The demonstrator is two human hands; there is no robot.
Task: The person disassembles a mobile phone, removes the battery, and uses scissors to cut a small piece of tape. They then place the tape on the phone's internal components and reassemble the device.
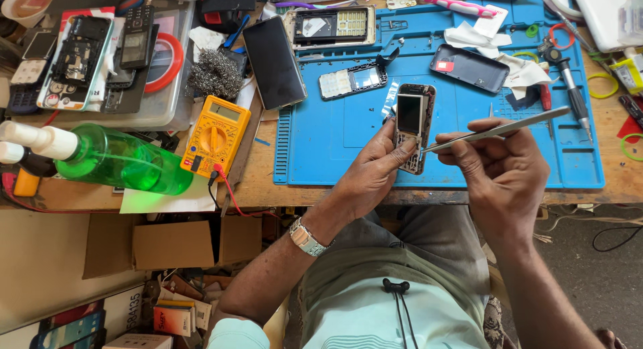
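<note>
My left hand [372,173] holds a small opened keypad phone [413,124] upright over the blue work mat [321,148], fingers wrapped around its lower left side. My right hand [499,165] grips metal tweezers [499,129], whose tip touches the phone's right edge near the keypad. The phone's small dark screen faces up. A steel watch sits on my left wrist.
On the mat lie a phone keypad frame [353,80], a dark back cover [469,67], another phone body [330,25], tissue scraps and screwdrivers [570,89]. Left of the mat are a black smartphone [274,61], a yellow multimeter [215,135], a green spray bottle [114,161] and a tray of phones [87,54].
</note>
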